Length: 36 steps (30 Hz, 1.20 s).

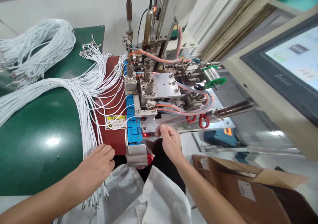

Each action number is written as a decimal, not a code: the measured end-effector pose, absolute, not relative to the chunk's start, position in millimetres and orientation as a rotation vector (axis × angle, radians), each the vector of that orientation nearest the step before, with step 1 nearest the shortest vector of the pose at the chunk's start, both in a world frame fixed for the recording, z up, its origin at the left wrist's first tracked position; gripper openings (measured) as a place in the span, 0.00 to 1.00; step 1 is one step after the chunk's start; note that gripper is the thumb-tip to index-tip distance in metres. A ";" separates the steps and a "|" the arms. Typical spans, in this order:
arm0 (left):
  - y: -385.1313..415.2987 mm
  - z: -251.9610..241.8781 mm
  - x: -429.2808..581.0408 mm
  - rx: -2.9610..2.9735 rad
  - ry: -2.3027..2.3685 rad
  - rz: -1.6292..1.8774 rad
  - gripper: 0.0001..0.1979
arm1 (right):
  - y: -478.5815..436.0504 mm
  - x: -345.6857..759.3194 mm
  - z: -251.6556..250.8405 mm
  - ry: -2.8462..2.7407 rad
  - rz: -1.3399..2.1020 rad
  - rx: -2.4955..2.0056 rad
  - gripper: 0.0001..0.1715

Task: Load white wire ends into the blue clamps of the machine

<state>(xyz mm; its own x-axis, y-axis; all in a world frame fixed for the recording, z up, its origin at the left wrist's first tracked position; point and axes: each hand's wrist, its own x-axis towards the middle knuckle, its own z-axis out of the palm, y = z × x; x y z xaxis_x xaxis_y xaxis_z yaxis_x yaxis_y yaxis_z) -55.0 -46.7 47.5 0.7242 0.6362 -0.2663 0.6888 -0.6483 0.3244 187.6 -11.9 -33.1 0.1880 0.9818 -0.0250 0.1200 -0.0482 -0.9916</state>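
My left hand (100, 159) is closed, fingers curled on a white cable at the edge of a hanging bundle of white cables (83, 118). Loose cable ends dangle below it. My right hand (171, 141) is pinched at the machine's front edge, beside a small sensor with a red light (147, 134); whatever lies between its fingertips is too small to make out. Left of that sensor runs a row of blue cable fixtures (134, 131). Several white cables lead from the fixtures across a red-brown plate (115, 139) to the bundle.
A green table (37, 144) bears another cable coil (54, 41). The metal machine (161, 84) carries hoses and a solder wire spool (213, 76). At right stand a touchscreen panel (280, 65) and, below, an open cardboard box (248, 191). A warning label (115, 122) sits on the plate.
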 end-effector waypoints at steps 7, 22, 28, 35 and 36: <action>-23.3 37.4 -24.3 2.344 1.133 0.291 0.07 | -28.1 176.2 -14.4 -1.207 1.071 -1.291 0.19; -15.8 16.8 20.8 2.162 1.260 0.918 0.09 | -28.5 167.0 -0.1 -1.327 0.820 -1.246 0.05; -14.8 16.6 22.4 1.980 1.327 0.853 0.08 | -27.4 165.7 0.2 -1.335 0.817 -1.297 0.06; -16.0 18.9 26.7 1.789 1.405 0.864 0.05 | -27.7 152.8 -1.5 -1.049 1.044 -1.350 0.07; -17.7 17.2 27.9 1.782 1.437 0.898 0.05 | -27.9 149.4 -0.6 -0.976 1.082 -1.346 0.07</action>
<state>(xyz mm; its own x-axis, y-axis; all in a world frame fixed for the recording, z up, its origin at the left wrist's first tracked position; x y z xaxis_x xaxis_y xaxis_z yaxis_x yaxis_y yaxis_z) 27.9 -17.7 17.2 0.1566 0.9824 0.1014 0.5216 -0.1695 0.8362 149.4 -27.9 -0.6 0.2439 0.9674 -0.0680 -0.0318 -0.0621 -0.9976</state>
